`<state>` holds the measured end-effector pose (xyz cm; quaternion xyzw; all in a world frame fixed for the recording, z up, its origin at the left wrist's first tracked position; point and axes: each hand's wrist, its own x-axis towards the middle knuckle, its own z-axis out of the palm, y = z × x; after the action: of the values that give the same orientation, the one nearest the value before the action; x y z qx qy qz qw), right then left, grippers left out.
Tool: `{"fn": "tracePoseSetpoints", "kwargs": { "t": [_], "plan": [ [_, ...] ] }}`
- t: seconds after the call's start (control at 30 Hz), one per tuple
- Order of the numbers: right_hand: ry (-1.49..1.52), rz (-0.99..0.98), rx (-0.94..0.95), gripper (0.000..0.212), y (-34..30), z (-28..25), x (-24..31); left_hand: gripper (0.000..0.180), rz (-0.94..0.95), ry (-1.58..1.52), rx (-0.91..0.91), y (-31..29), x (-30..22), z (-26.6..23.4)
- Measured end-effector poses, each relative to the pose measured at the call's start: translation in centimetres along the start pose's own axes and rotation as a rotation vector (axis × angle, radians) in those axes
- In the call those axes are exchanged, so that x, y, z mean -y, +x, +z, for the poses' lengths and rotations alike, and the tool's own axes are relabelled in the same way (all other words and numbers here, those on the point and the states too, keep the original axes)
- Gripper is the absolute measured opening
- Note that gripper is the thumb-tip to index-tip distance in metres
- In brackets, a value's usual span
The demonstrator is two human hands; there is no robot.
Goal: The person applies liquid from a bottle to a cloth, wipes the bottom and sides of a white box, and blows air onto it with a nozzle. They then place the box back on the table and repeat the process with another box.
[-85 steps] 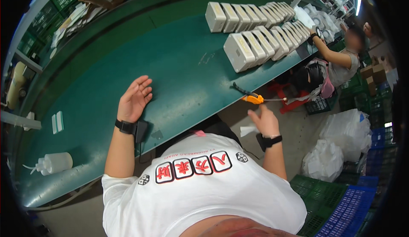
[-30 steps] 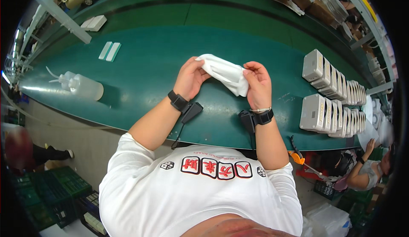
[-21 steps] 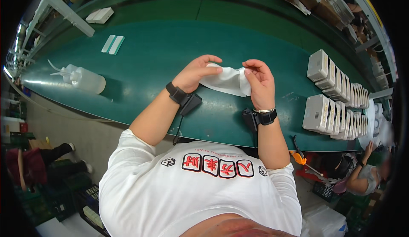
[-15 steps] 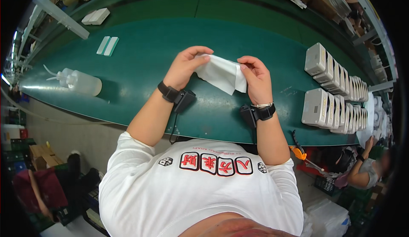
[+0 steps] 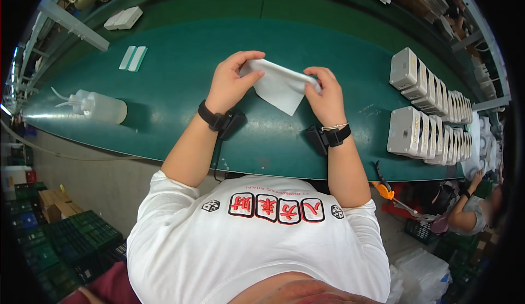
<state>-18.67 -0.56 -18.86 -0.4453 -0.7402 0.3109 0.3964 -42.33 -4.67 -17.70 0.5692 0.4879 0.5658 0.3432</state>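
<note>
A thin white cloth hangs between my two hands over the green table, its lower corner pointing down toward me. My left hand pinches its upper left end between thumb and fingers. At the opposite end, my right hand grips the cloth with bent fingers, the thumb on the near side. The upper edge looks curled over, and the part under the right fingers is hidden. Each wrist wears a black strap with a small black box.
Two rows of white plastic housings stand at the right of the green table. A translucent squeeze bottle is on the left, with two pale strips and white boxes beyond. Another person's arm shows far right.
The cloth and my left hand have shifted slightly up and left. The folded flap at the cloth's right end no longer hangs down. A person in maroon has moved lower at the left.
</note>
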Motion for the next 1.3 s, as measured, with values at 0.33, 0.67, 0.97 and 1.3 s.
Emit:
{"fn": "tracePoseSetpoints", "kwargs": {
  "t": [0.33, 0.67, 0.97, 1.3],
  "plan": [
    [0.142, 0.112, -0.134, 0.033, 0.2, -0.4, 0.8, 0.021, 0.041, 0.406, 0.103, -0.3, -1.1, -1.2],
    [0.307, -0.031, 0.489, 0.038, -1.6, 0.4, 2.6, 0.013, -0.158, -0.303, 0.427, -2.1, -1.9, 0.2],
    [0.692, 0.385, 0.514, 0.030, -1.9, 0.4, 3.4, 0.014, -0.354, -0.458, -0.006, -0.5, -0.4, -0.5],
    [0.548, -0.056, 0.247, 0.017, -1.7, -0.2, 2.0, 0.042, -0.176, -0.222, 0.093, -0.8, 1.1, 1.2]
  ]
}}
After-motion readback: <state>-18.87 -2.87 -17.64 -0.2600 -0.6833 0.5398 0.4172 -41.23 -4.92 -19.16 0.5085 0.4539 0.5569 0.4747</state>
